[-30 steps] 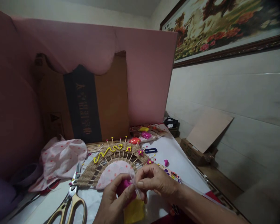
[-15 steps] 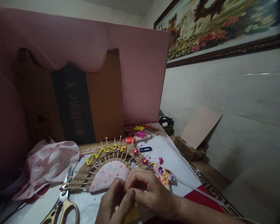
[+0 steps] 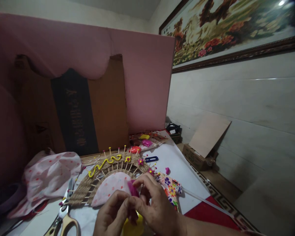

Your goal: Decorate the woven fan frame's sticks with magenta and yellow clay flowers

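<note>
My left hand (image 3: 111, 213) and my right hand (image 3: 157, 208) meet low in the middle, thumbs and fingertips pinched together. Between them a soft magenta lump (image 3: 132, 188), which looks like modelling clay, sticks up by my right fingertips. Just under the hands lies something yellow (image 3: 134, 226), partly covered by them. Behind them stands a half-round twine-woven fan (image 3: 82, 190) on thin sticks, with pink dotted cloth (image 3: 110, 188) at its centre. A wavy yellow strip (image 3: 104, 164) and small magenta-and-yellow flowers (image 3: 140, 162) decorate its band.
Gold-handled scissors (image 3: 61, 218) lie at left, beside crumpled dotted cloth (image 3: 54, 168). To the right are a floral-patterned glue gun (image 3: 171, 187), a small magenta piece (image 3: 167, 170) and a dark blue clip-like object (image 3: 151, 159). A cardboard piece (image 3: 110, 108) leans against the pink panel (image 3: 147, 85).
The magenta lump now shows between my hands, where it was hidden before. My right fingers have lifted and opened slightly, and more of the yellow thing is visible. The view has shifted a little.
</note>
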